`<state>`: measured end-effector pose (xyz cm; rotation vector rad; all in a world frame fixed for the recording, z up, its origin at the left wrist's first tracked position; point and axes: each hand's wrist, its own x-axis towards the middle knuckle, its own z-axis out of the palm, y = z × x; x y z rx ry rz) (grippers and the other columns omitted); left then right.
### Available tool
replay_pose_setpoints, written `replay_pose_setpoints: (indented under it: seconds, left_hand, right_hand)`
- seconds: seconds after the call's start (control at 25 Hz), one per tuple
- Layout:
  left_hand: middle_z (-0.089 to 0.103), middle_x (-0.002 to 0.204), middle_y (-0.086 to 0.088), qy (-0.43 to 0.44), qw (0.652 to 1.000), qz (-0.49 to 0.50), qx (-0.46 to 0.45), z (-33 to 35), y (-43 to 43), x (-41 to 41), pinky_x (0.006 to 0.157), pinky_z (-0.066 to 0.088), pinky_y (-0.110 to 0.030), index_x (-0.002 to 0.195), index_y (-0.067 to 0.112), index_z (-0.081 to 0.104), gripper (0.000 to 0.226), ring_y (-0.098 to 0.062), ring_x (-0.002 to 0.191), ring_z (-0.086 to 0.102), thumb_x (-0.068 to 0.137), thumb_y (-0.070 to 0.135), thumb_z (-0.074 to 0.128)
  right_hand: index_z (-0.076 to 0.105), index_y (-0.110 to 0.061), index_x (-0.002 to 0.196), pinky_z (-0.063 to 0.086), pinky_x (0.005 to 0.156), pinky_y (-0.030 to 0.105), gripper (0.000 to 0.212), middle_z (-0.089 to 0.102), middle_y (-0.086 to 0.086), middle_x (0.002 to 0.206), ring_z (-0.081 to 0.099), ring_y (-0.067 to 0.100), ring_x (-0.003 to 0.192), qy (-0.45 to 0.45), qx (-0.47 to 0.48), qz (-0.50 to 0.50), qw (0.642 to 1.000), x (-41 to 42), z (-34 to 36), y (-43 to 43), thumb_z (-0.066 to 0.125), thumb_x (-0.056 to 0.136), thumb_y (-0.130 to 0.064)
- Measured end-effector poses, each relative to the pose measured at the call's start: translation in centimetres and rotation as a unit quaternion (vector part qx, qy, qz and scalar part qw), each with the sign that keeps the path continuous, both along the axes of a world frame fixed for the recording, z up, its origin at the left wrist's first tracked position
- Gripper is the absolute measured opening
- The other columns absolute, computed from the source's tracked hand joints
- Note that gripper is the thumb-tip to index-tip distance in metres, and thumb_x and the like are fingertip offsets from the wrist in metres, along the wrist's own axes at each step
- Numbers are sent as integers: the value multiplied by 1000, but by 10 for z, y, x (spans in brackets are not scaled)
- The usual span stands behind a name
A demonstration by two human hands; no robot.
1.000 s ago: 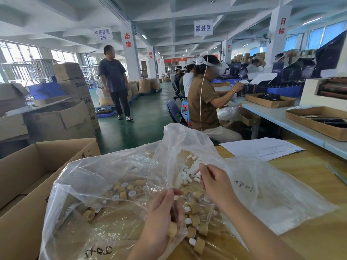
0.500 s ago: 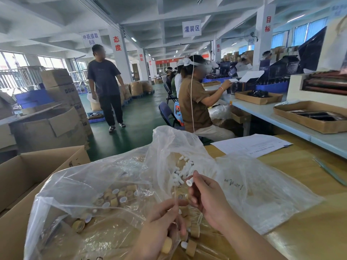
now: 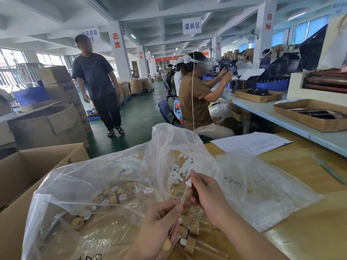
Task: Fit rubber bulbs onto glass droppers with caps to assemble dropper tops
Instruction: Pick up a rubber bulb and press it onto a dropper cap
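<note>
Glass dropper (image 3: 184, 194): thin clear tube, tilted, held over the bags on the table. White rubber bulb (image 3: 188, 182) at its upper end, pinched in the right hand (image 3: 206, 196). Left hand (image 3: 159, 228) curls round the tube's lower end, with a tan cap (image 3: 166, 246) under its fingers.

Clear left bag (image 3: 75, 184) holds tan caps (image 3: 116, 194). Right bag (image 3: 272, 194) holds loose white bulbs (image 3: 183, 166); the marker scrawl on it is unreadable.

Hanging sign (image 3: 191, 25) reads 灌装区. Pillar (image 3: 120, 59) reads 态度 in red.
</note>
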<state>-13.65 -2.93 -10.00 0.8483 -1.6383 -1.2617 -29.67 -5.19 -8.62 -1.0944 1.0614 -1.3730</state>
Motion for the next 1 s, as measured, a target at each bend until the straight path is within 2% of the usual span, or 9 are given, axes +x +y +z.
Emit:
replay_pose_setpoints:
  seconds: [0.12,0.24,0.32,0.52,0.68,0.76,0.84,0.92,1.0]
  left_hand:
    - [45,35,-3,-5,1000,-17,-6,-2,0,0,43,31,-19,94,-10,64,54,-11,31,34,85,43,59]
    - [46,36,-2,1,1000,-18,-6,-2,0,-1,43,32,-17,95,9,74,31,-9,31,34,88,32,54]
    - [46,35,-2,8,1000,-12,4,0,2,-2,43,33,-15,94,15,75,28,-9,31,35,88,30,53]
    - [45,35,-4,17,1000,6,16,2,3,-2,44,35,-14,93,13,75,26,-8,31,36,92,31,56]
    - [46,36,-4,2,1000,18,-4,0,3,-2,50,37,-19,94,16,75,30,-12,34,36,87,33,52]
    - [46,36,-3,-7,1000,19,-16,-2,2,-1,53,37,-22,95,13,74,32,-13,35,34,88,33,50]
    - [44,36,-4,-4,1000,19,-18,-2,2,0,47,33,-19,95,9,73,35,-12,35,32,89,35,50]
    - [43,36,-4,0,1000,17,-21,-1,2,0,43,31,-18,96,8,73,36,-12,34,32,89,36,51]
    - [43,36,-4,2,999,14,-29,1,3,0,43,32,-17,98,17,75,32,-11,34,32,90,32,48]
  right_hand:
    - [67,-17,74,45,50,25,33,46,-1,52,43,11,44,16,3,29,999,4,1,3,53,97,-35]
    - [69,-20,70,35,50,26,33,37,-5,49,32,10,42,-4,-5,27,1000,2,1,3,54,96,-33]
    - [70,-21,70,28,45,23,32,33,-5,50,28,10,42,-20,-8,24,999,-1,1,4,55,95,-33]
    - [73,-16,74,24,41,20,26,39,0,51,26,10,41,-67,1,60,996,-2,2,2,61,85,-36]
    - [75,-15,74,29,40,20,28,42,-1,53,28,8,41,-93,21,71,993,-2,0,2,66,76,-41]
    - [75,-15,75,36,48,23,29,44,-2,55,30,8,42,-103,32,71,992,0,-2,2,67,74,-43]
    - [76,-14,78,38,56,28,32,45,-3,55,32,8,42,-111,39,67,991,3,-3,2,68,72,-45]
    - [76,-14,80,34,48,24,33,44,-3,54,31,8,42,-117,38,64,990,5,-4,3,68,73,-45]
    - [77,-12,82,31,42,20,34,43,-3,52,30,8,41,-124,39,65,989,6,-4,4,67,74,-44]
